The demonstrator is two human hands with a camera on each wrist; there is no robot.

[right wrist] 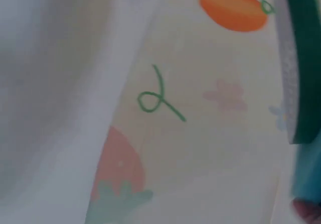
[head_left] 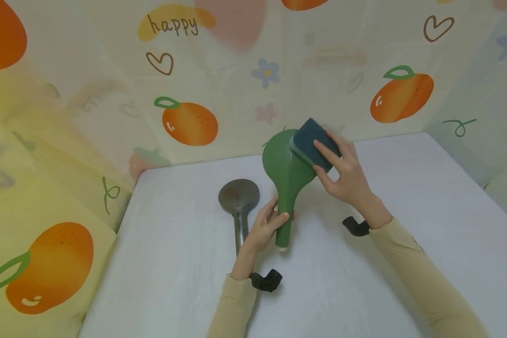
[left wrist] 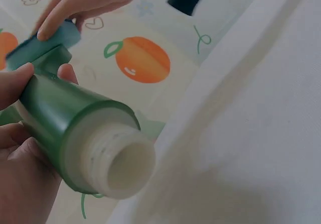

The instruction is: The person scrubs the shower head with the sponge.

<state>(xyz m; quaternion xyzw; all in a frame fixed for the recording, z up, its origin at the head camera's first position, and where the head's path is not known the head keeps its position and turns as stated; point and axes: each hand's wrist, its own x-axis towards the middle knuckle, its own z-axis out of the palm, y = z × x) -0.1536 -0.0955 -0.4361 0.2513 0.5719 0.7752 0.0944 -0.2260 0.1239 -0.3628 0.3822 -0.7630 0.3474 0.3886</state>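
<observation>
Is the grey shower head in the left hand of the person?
No, the left hand grips the green shower head by its handle; the grey shower head lies on the table.

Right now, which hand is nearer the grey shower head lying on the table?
Left. The left hand grips the green shower head's handle right beside the grey shower head. The right hand presses a sponge on the green one's face, farther off.

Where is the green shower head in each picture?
Head view: the green shower head is in the middle, above the white table, with the left hand gripping its handle.
Left wrist view: it fills the lower left, open white end toward the camera.
Right wrist view: only a green edge at the far right.
Shared landmark: the blue sponge.
</observation>
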